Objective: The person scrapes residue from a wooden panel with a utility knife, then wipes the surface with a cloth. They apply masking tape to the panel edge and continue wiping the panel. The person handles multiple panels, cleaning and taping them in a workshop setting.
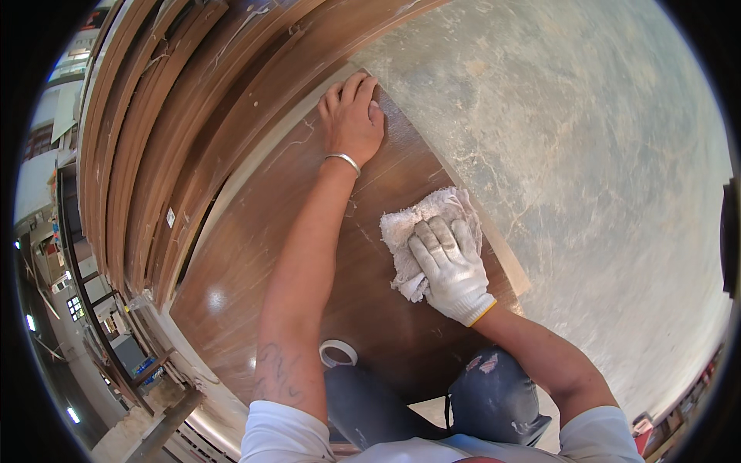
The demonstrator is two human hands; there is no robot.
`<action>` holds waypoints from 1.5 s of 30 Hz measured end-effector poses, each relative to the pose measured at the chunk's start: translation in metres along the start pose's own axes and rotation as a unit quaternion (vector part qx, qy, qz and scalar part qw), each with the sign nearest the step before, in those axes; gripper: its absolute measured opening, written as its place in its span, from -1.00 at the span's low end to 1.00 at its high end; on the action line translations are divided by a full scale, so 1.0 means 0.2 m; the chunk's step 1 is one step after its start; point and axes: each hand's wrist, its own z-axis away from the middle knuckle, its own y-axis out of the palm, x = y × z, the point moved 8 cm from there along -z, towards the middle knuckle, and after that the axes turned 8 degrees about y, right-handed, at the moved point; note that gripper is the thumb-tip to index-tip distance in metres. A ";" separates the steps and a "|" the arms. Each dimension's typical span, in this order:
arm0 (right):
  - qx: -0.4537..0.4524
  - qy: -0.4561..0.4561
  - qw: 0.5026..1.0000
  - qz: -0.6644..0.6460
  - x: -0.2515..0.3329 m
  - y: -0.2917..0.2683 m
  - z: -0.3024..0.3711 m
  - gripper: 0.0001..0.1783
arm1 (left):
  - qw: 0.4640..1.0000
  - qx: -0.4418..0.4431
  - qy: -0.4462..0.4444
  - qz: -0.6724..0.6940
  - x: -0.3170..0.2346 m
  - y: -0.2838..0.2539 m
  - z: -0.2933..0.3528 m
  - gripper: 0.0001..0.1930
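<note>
A brown wood-grain panel lies flat in front of me, its far end narrowing to a corner between stacked panels and bare floor. My left hand, bare and with a metal bracelet at its wrist, is at that far corner, fingers bent over the edge and thumb toward the right side. Nearer to me, my right hand wears a white knit glove with a yellow cuff. It presses a crumpled, pale fluffy cloth onto the panel beside its right edge. The glove covers part of the cloth.
A tall stack of brown boards rises along the left. Grey concrete floor extends on the right. A roll of white tape sits on the panel close to my left knee. Beyond the stack, at far left, stands a dark metal frame.
</note>
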 end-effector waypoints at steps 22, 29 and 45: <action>0.011 0.001 1.000 0.025 0.02 0.02 -0.01 -0.35 | 0.993 -0.090 0.033 0.064 0.05 -0.01 0.02 -0.66; 0.024 0.003 0.999 0.043 0.02 0.04 -0.01 -0.35 | 0.991 -0.110 0.051 0.048 0.04 -0.02 0.02 -0.66; 0.001 -0.012 0.999 0.043 0.03 0.02 0.00 -0.39 | 0.997 -0.037 -0.002 0.065 0.14 -0.04 -0.19 -0.82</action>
